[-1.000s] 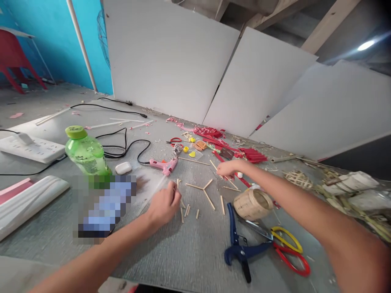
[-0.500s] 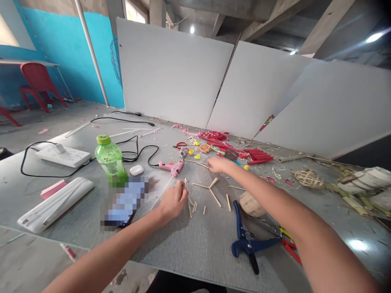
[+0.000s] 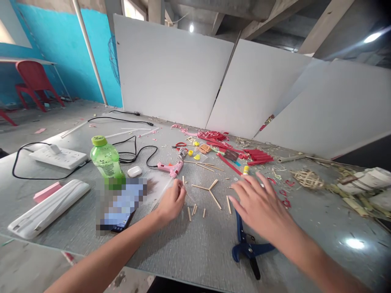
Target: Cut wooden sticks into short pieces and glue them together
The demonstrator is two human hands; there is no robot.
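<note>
Near the middle of the table, my left hand (image 3: pixel 173 198) is closed around a thin wooden stick (image 3: pixel 183 179) whose tip shows above the fingers. My right hand (image 3: pixel 258 203) hovers at the right with its fingers spread, holding nothing, over the handle of the blue cutter (image 3: pixel 249 248). Between the hands lies a Y-shaped piece of joined sticks (image 3: pixel 209 189). Several short cut sticks (image 3: pixel 194 209) lie below it, and longer thin sticks (image 3: pixel 210 166) lie behind it. A pink glue gun (image 3: pixel 171 168) rests just beyond my left hand.
A green bottle (image 3: pixel 106 162), a phone (image 3: pixel 122 207), a white power strip (image 3: pixel 58 156) and a long white case (image 3: pixel 49 208) stand or lie on the left. Red strips (image 3: pixel 258 156) and scraps are at the back. A woven ball (image 3: pixel 308 178) sits on the right.
My right hand has let go of the long sticks at the back and moved right and nearer, its fingers now spread. My left hand stays in about the same place.
</note>
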